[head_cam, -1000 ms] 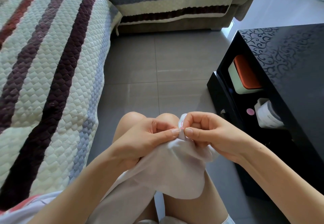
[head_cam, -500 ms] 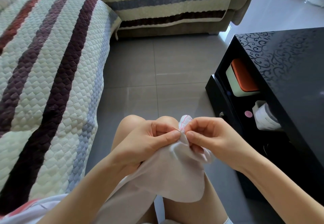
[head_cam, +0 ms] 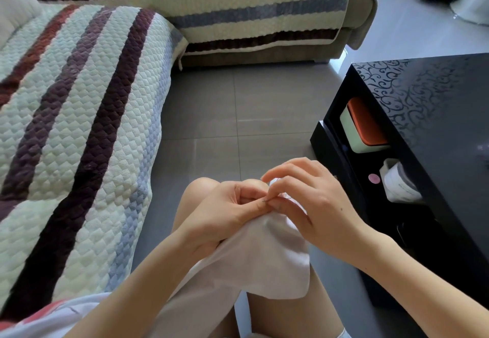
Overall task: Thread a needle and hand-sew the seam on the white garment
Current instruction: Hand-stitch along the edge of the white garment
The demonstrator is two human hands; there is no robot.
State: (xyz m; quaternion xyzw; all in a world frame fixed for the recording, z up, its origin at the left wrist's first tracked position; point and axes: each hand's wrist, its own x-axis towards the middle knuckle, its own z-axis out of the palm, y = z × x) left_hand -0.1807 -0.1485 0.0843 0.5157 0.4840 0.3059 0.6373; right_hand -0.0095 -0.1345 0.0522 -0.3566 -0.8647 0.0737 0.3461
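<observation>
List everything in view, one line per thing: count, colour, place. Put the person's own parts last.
white garment: one, white, draped over the knees.
needle: one, thin, silvery, at the garment's top edge.
sofa cover: one, cream with maroon, purple and blue stripes, left and top.
floor: grey tiles, centre.
table: one, glossy black, scroll pattern, right.
box: one, pale with orange lid, on the table's lower shelf.
pink disc: one, small, same shelf.
white container: one, right of the disc.
knees: two, bare, under the garment.
left hand: pinches the garment.
right hand: pinches the needle.
</observation>
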